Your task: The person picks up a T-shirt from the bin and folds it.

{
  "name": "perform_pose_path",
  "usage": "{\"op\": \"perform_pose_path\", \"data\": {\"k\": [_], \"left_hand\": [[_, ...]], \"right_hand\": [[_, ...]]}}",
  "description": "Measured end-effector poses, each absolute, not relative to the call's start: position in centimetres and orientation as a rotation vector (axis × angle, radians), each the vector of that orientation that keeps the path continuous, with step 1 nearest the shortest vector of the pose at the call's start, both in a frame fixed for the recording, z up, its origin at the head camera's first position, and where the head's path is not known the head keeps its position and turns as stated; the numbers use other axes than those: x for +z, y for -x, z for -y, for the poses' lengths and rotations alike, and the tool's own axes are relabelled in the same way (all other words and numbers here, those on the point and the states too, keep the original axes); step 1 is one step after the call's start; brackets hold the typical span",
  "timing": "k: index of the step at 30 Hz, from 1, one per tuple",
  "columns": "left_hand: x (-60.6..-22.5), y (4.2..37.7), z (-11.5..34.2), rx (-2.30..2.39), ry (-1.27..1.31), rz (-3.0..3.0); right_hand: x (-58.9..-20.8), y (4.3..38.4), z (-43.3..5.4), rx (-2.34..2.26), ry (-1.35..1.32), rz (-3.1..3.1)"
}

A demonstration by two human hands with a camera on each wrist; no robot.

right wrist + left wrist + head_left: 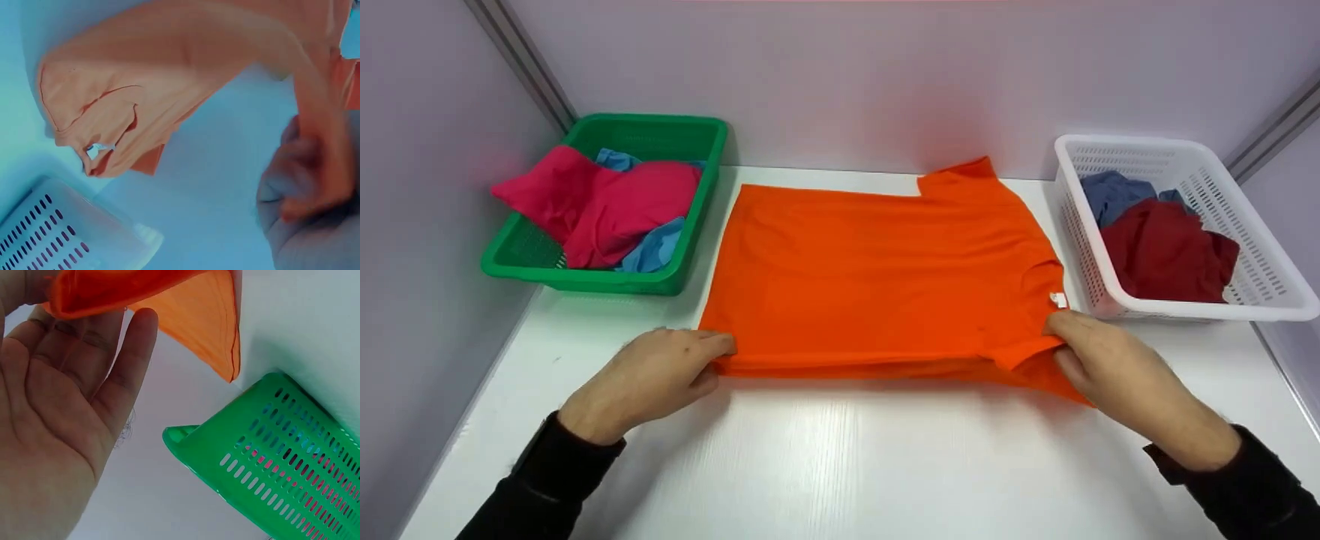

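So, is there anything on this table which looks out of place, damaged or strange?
Only one thing: the pink cloth in the green basket pokes out past its left side, while the dark red cloth lies within the white basket. I see no damage on the orange shirt, and nothing spilled.

Fingers grip an orange shirt near a slotted basket.
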State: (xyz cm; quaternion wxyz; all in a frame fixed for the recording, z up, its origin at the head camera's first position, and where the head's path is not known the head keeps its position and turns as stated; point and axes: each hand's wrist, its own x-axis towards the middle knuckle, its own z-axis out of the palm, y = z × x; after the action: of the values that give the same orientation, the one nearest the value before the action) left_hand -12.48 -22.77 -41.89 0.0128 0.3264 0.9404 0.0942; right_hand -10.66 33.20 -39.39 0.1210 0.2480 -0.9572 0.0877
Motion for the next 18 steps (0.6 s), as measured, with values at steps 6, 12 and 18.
{"op": "perform_pose_path", "data": {"k": [6,12,18], "left_hand": [[-41.4,12.3,23.1,0.368,-1.035,-2.841],[-41.6,12.7,23.3,0.340,-0.985,-2.825],[-42.0,13.6,23.3,0.214,-0.941,-2.927]], "right_hand": [[-38.3,10.9,-33.8,0.474,-0.763,2.946],[-37.9,11.8,-33.6,0.442,-0.809,3.008],[-38.6,14.1,-33.1,0.194,-0.793,2.985]]}}
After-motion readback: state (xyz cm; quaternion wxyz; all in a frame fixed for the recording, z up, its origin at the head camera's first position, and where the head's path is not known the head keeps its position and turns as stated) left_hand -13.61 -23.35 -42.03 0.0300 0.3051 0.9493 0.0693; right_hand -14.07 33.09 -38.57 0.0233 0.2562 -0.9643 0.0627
